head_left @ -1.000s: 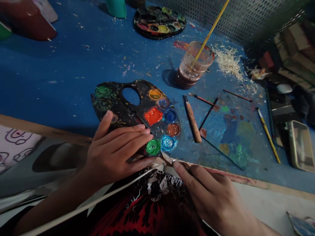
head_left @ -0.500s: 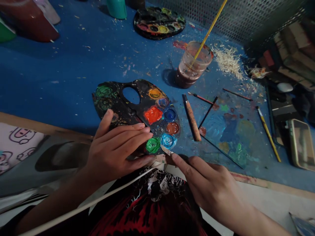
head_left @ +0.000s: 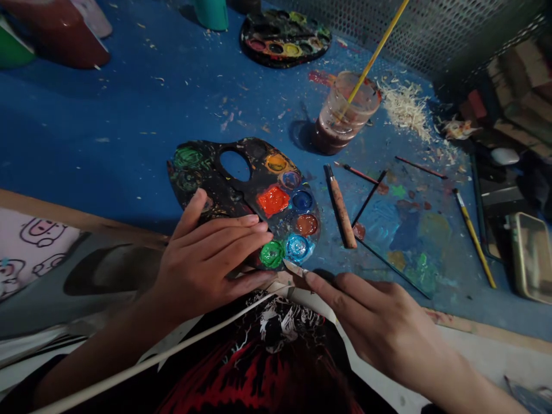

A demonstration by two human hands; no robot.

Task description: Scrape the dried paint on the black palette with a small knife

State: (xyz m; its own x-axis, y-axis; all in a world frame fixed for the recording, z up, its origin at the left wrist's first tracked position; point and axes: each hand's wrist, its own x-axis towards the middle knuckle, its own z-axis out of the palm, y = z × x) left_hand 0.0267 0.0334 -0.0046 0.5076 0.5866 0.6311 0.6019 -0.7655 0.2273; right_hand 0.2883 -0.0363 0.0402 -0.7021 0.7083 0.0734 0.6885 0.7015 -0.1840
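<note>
Left hand over palette, right hand gripping blade beside it

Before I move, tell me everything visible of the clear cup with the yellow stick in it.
The transparent, plastic-looking cup has reddish paint on its rim and murky brown liquid low inside. A thin yellow stick leans in it. It stands on the blue table beside pale shavings; neither the left hand nor right hand touches it.
</note>
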